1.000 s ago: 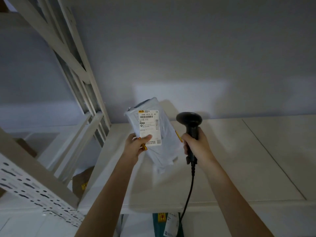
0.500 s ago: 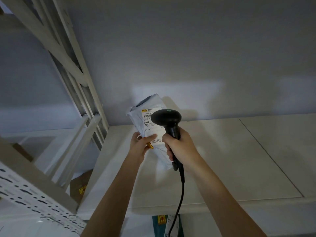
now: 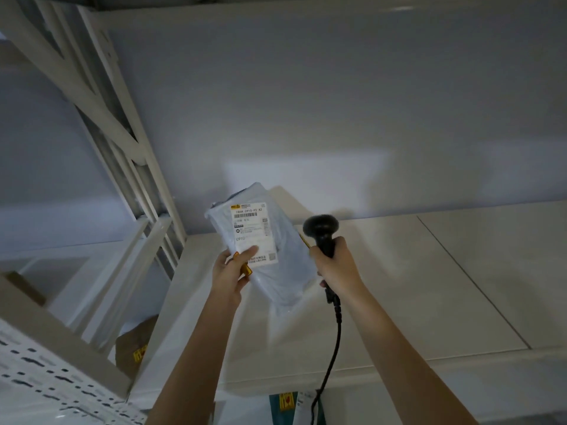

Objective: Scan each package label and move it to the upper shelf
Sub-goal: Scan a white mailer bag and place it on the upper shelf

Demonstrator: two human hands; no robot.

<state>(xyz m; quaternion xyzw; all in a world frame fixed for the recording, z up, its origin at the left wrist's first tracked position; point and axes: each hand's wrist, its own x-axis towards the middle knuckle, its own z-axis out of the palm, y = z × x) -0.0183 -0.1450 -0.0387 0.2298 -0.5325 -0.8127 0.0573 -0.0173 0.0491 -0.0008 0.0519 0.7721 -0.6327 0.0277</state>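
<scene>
Left hand [image 3: 230,275] holds a grey poly package [image 3: 270,250] up over the white shelf [image 3: 414,286], tilted, label side toward cam. Thumb lies across the label's lower left corner, fingers curled behind the bag, so mostly hidden; pinching the pkg's lower left edge. Pkg's bottom end looks close to the shelf surface, contact can't be confirmed. White label [image 3: 254,233] shows a barcode and "CP10"-ish text; small print too blurry to read. Yellow strip at the left thumb and another sliver at the pkg's right edge, partly covered.

Right hand [image 3: 336,266] wrapped around the handle of a black scanner [image 3: 322,231], fingers closed tight on the grip; head points up/away, just beside the pkg's right edge, trigger side not visible. Black cable [image 3: 333,348] drops from the handle down past the shelf's front lip, cut off at the frame bottom.

Below the shelf: teal item w/ yellow sticker [image 3: 283,404], mostly hidden. Brown cardboard box [image 3: 135,348] lower left, part hidden by the rack upright [image 3: 116,130]. Scene dim.
</scene>
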